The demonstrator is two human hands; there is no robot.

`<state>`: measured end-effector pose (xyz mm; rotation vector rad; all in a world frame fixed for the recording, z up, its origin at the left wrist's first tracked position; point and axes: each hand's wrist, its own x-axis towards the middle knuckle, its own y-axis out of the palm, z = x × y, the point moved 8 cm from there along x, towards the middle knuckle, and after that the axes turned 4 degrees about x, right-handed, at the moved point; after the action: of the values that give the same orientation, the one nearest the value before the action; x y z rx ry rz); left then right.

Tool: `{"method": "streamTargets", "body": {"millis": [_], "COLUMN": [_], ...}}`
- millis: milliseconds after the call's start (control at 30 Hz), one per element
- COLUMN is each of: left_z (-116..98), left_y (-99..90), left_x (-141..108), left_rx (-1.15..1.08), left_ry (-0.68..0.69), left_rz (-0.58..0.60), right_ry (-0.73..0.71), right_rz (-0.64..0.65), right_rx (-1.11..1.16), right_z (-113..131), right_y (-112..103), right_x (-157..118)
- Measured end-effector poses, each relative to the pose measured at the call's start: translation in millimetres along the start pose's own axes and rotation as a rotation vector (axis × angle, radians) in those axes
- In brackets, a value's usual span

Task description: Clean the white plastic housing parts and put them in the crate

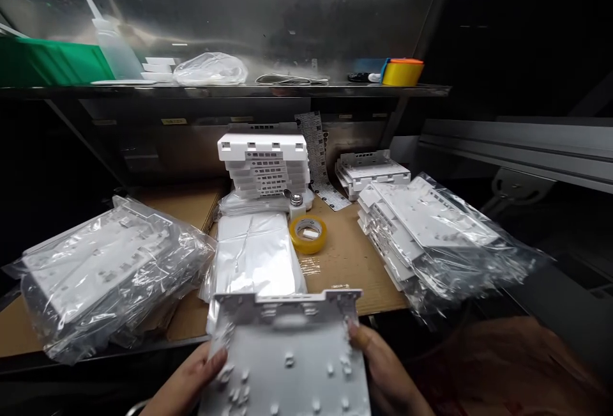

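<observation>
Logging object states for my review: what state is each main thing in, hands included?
left hand: gripping the white panel's left edge
right hand: gripping its right edge
white panel: unbagged, studded face showing
left panels: in clear plastic
right panels: stacked, in clear plastic
middle stack: piled, upright
tape roll: lying flat
label strip: bent, lower end on cardboard
nozzle bottle: standing, nozzle fitted

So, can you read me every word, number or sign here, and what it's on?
Nothing reads clearly.
Printed paper strip: too small.
Yellow stickers below the shelf: too blurred.
Tape roll: any print inside its ring is too small.
Cardboard: marks too unclear.
Held white panel: none seen.
</observation>
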<state>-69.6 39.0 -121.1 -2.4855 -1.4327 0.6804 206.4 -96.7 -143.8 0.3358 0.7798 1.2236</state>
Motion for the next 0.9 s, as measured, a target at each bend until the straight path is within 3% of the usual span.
{"method": "streamTargets", "body": {"millis": [33,67,167,333,467,733,900], "left_z": [-26,-43,-69,-52,-47,-42,-42], "left_y": [4.8,8.5,15.0,24.6,15.8,-5.2,-13.4], "left_x": [14,27,59,80,91,137,150], "left_rx": [0.17,0.223,0.359,0.493,0.49,0.155,0.062], "left_ry": [0.159,0.234,0.357,0.37,0.316,0.115,0.101], "left_rz": [0.034,0.05,-0.001,-0.041,-0.03,0.186,0.226], "right_ry": [-0.023,-0.043,-0.142,-0.319,-0.376,-0.354,-0.318], "right_rz": [-0.071,-0.129,-0.281,-0.418,-0.478,-0.465,-0.505], "right_rx": [0.063,0.127,0.284,0.375,0.39,0.379,0.38], "right_z": [9,18,43,66,68,66,60], "right_y": [-15,-29,-60,-87,-96,-96,-99], "right_x": [-2,-4,-17,-32,-34,-31,-30]}}
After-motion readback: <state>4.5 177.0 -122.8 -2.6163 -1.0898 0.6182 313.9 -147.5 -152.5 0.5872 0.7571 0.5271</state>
